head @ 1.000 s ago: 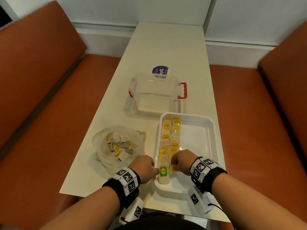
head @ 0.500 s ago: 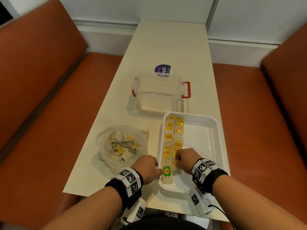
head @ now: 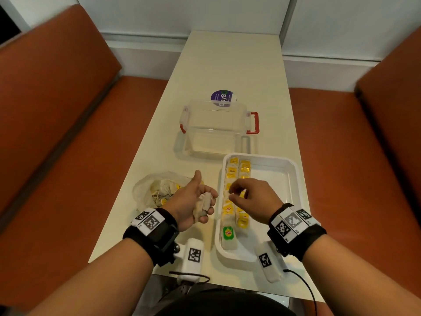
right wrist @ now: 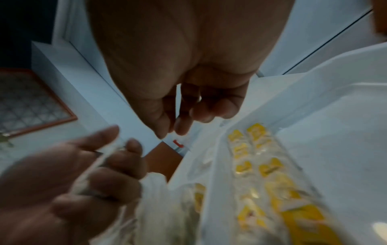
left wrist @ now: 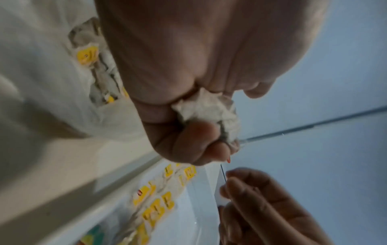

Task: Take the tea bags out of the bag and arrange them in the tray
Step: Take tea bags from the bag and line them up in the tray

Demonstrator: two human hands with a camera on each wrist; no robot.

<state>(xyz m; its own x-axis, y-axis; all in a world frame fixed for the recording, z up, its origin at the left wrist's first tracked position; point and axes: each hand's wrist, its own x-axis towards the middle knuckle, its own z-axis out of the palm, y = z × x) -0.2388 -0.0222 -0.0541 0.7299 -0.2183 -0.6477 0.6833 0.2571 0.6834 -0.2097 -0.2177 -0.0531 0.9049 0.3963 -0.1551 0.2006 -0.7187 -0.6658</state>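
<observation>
Tea bags (head: pixel 237 197), flat papery sachets with yellow tags, line my white rectangular tray (head: pixel 293 176). My left hand (head: pixel 191 201) grips crumpled ones; my right hand (head: pixel 250 199) hovers loosely curled, empty.

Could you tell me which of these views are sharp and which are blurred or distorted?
Head view: mostly sharp, wide-angle bending at the edges, the tray evenly lit. Left wrist view: left hand fairly clear, the background smeared. Right wrist view: dim, left hand and tea bags blurred.
</observation>
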